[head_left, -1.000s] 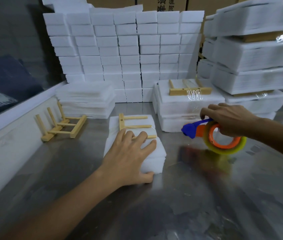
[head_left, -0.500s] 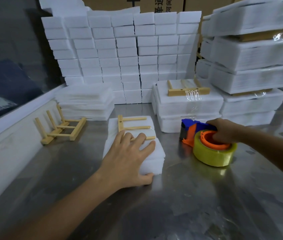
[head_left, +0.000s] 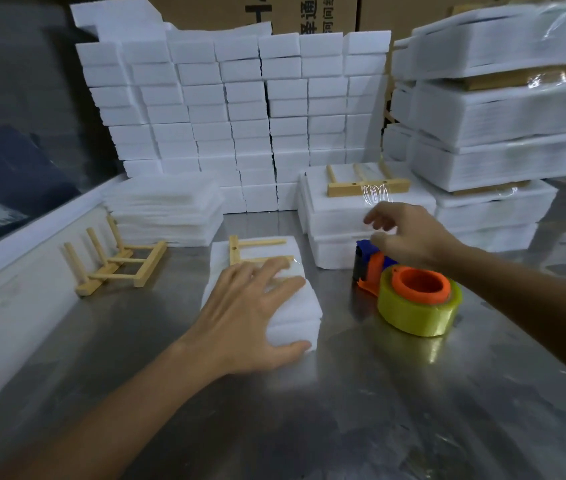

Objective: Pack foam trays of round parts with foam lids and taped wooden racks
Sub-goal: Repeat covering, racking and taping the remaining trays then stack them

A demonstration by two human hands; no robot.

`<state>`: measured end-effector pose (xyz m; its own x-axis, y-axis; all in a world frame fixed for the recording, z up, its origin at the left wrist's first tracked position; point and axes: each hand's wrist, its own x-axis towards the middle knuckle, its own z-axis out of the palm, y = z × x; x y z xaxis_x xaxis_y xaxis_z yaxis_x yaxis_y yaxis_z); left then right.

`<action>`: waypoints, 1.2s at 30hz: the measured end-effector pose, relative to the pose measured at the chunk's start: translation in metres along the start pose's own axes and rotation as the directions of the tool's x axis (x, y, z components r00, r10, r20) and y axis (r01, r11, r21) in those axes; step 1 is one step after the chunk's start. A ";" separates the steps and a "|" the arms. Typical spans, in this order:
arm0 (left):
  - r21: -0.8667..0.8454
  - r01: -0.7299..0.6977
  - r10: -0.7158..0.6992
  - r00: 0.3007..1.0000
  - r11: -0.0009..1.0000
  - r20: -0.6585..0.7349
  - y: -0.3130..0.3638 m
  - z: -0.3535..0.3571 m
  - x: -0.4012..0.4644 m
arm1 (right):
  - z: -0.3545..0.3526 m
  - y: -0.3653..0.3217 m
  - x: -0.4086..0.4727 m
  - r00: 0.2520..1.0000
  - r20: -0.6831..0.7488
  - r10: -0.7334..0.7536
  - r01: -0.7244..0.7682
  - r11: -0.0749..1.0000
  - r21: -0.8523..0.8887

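Note:
A white foam tray stack [head_left: 295,317] lies on the steel table [head_left: 344,410] with a wooden rack [head_left: 254,249] on top. My left hand [head_left: 250,313] rests flat over its near end, thumb against the front side. A yellow tape roll in an orange and blue dispenser [head_left: 416,299] lies flat to the right of the stack. My right hand [head_left: 409,233] hovers just above and behind the dispenser, fingers relaxed and holding nothing.
Two loose wooden racks [head_left: 119,261] lie at the left by a white ledge. A pile of thin foam lids [head_left: 167,209] sits behind them. A taped pack with a rack [head_left: 364,206] stands behind the dispenser. Walls of foam blocks [head_left: 247,109] and wrapped packs [head_left: 496,133] fill the back.
My right hand set the tape dispenser down flat on the table, let go of it and lifted away. My left hand stayed on the foam stack.

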<state>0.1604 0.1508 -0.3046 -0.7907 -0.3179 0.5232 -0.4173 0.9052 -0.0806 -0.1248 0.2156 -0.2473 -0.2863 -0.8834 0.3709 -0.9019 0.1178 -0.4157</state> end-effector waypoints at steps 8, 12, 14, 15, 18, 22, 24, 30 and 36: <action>-0.614 0.502 -0.669 0.740 0.610 -0.059 -0.044 -0.004 0.025 | 0.057 -0.084 0.005 0.999 0.018 -0.038 0.029 0.926 0.377; -0.673 0.697 -0.737 0.586 0.246 0.337 -0.063 0.016 0.035 | 0.090 -0.111 0.009 0.981 0.189 -0.029 -0.024 0.962 0.272; -0.667 0.725 -0.713 0.558 0.172 0.424 -0.069 0.023 0.036 | 0.103 -0.113 0.010 0.958 0.288 0.010 -0.070 0.978 0.198; -0.682 0.719 -0.708 0.551 0.134 0.442 -0.072 0.026 0.036 | 0.106 -0.112 0.009 0.948 0.316 0.027 -0.093 0.976 0.195; -0.791 0.610 -0.720 0.529 -0.044 0.449 -0.076 0.031 0.034 | 0.107 -0.107 0.008 0.935 0.343 0.094 -0.225 0.904 0.365; -0.802 0.464 -0.632 0.504 -0.376 0.588 -0.082 0.039 0.025 | 0.102 -0.099 0.000 0.894 0.398 0.205 -0.436 0.603 0.668; -0.811 0.397 -0.628 0.514 -0.430 0.584 -0.083 0.045 0.020 | 0.104 -0.096 -0.004 0.877 0.420 0.235 -0.480 0.482 0.733; -0.859 0.242 -0.647 0.574 -0.450 0.501 -0.077 0.049 0.015 | 0.112 -0.092 -0.012 0.786 0.565 0.252 -0.605 0.124 0.786; -0.944 0.107 -0.748 0.586 -0.311 0.312 -0.070 0.032 0.012 | 0.117 -0.086 -0.012 0.840 0.465 0.279 -0.463 -0.077 0.883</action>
<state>0.1663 0.0748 -0.3196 -0.2909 -0.9513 0.1016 0.4686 -0.0491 0.8820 -0.0060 0.1634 -0.3135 -0.3418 -0.9201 -0.1910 0.4877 0.0000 -0.8730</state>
